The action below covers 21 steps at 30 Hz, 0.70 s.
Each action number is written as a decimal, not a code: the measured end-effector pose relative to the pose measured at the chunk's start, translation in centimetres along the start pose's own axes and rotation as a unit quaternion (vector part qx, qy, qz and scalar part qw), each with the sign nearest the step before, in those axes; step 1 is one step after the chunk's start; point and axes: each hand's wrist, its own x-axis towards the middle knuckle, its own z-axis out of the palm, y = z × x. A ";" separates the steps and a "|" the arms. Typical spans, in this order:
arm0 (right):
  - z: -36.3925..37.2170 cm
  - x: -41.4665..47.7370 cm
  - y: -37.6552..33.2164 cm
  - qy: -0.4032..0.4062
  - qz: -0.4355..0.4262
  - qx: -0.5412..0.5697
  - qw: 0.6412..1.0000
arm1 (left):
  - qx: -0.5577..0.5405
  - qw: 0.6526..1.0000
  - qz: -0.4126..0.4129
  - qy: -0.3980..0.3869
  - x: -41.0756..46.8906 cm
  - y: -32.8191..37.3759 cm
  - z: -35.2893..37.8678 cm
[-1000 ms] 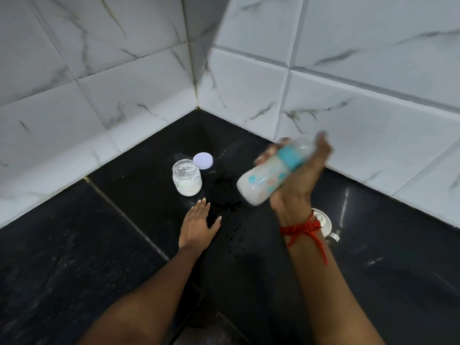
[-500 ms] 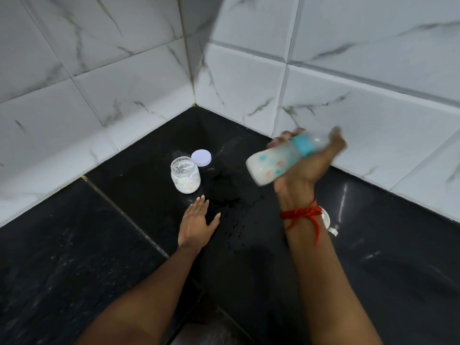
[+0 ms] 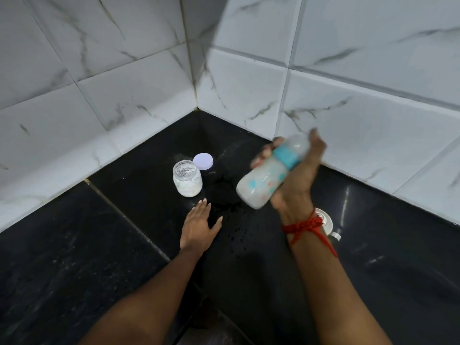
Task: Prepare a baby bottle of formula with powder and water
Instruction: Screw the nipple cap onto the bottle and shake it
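My right hand [image 3: 297, 180] grips a baby bottle [image 3: 263, 181] with a teal collar, full of milky white liquid, held tilted in the air with its base pointing down-left; the bottle is blurred by motion. My left hand [image 3: 199, 226] lies flat and open on the black counter [image 3: 99, 245], holding nothing. Just beyond its fingertips stands an open glass jar of white powder [image 3: 187, 181]. The jar's pale lid [image 3: 203, 161] lies flat behind it.
White marbled wall tiles [image 3: 139, 90] meet in a corner behind the jar. Water droplets [image 3: 236, 235] are scattered on the counter between my hands. A small shiny metal object [image 3: 328, 224] sits on the counter, partly hidden behind my right wrist.
The bottle has swung up and then back down and left in my right hand, blurred in each frame. My left hand stays flat on the counter.
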 end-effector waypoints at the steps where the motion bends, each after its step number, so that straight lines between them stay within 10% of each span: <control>1: -0.3 0.2 0.0 0.009 -0.014 0.018 1.000 | 0.001 1.000 0.001 0.002 0.1 0.0 0.0; 21: -2.6 -0.5 0.6 0.043 -0.003 -0.002 0.999 | 0.002 1.000 -0.003 -0.002 0.3 -0.3 0.0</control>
